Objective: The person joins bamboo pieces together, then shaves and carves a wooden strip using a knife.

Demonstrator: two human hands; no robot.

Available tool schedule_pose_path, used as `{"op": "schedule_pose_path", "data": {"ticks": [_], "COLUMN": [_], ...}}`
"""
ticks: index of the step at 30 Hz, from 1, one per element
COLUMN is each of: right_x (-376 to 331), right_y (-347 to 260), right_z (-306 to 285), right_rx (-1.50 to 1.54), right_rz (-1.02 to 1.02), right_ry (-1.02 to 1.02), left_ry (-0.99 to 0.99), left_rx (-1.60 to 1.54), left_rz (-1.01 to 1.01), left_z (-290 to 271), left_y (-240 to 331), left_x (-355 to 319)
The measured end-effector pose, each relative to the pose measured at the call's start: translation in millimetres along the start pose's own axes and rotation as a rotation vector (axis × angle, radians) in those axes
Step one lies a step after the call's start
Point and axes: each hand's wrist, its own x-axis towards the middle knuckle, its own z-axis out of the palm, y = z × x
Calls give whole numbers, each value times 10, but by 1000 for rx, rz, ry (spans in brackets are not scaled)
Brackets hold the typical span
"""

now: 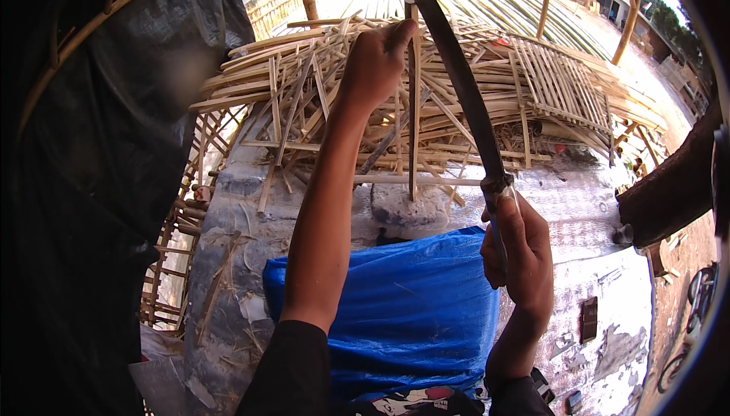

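My left hand (384, 58) is raised at the far middle, closed round the upper part of a long split bamboo strip (414, 123). The strip stands upright, its lower end at a pale, worn block (411, 204). In my right hand (521, 252) is the handle of a machete (462, 81). Its long dark blade points up and leans left, to the right of the strip and apart from it. A thin pale rod (418, 180) runs crosswise behind the strip toward the machete's handle. Blue tarp (403, 302) lies spread between my forearms.
Beyond my hands lies a tangled heap of bamboo strips (296, 89), with a slatted bamboo panel (566, 81) on its right. A black sheet (91, 188) hangs at left. A dark phone-like object (588, 319) rests at right near a thick dark log (673, 180).
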Motion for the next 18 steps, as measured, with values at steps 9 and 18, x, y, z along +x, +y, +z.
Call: {"op": "schedule_pose_path", "data": {"ticks": [9,18], "right_x": [-116,-239], "right_y": [-75,43], "right_z": [-54,-52], "right_rx": [-76,-2], "right_rz": [23,25], "right_ry": [48,83], "left_ry": [-60,-130], "left_rx": [40,225], "left_rz": [62,155], "left_z": [-17,-91], "left_y": [3,193], "left_x": [29,27]}}
